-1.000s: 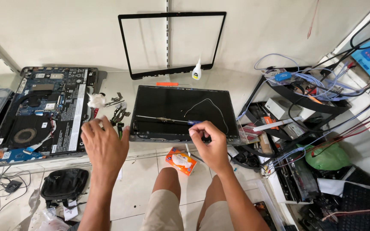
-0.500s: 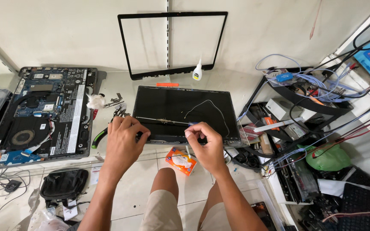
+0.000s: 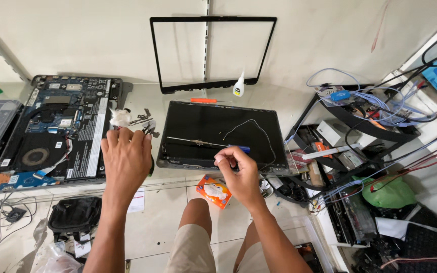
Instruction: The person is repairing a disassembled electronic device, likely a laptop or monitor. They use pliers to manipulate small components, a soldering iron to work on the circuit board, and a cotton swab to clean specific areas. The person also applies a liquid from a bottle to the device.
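Item: laptop screen lid (image 3: 218, 132), lying flat and dark on the desk (image 3: 279, 98), directly under and beyond my right hand (image 3: 238, 174).

Right hand: fingers pinched together on a slim blue-handled screwdriver (image 3: 206, 143), its shaft lying across the lid toward my left.

Left hand (image 3: 126, 159): fingers spread apart, palm down, holding nothing, over small metal hinge parts (image 3: 146, 126) just beyond its fingertips.

Further left of that hand: opened laptop base (image 3: 51, 131), boards and fan exposed.

Beyond the lid: loose black bezel frame (image 3: 212, 53) against the wall; small glue bottle (image 3: 238, 87).

Step, by my judgement: picking hinge hardware for the lid. Next calls for a fine pinch on one small part.
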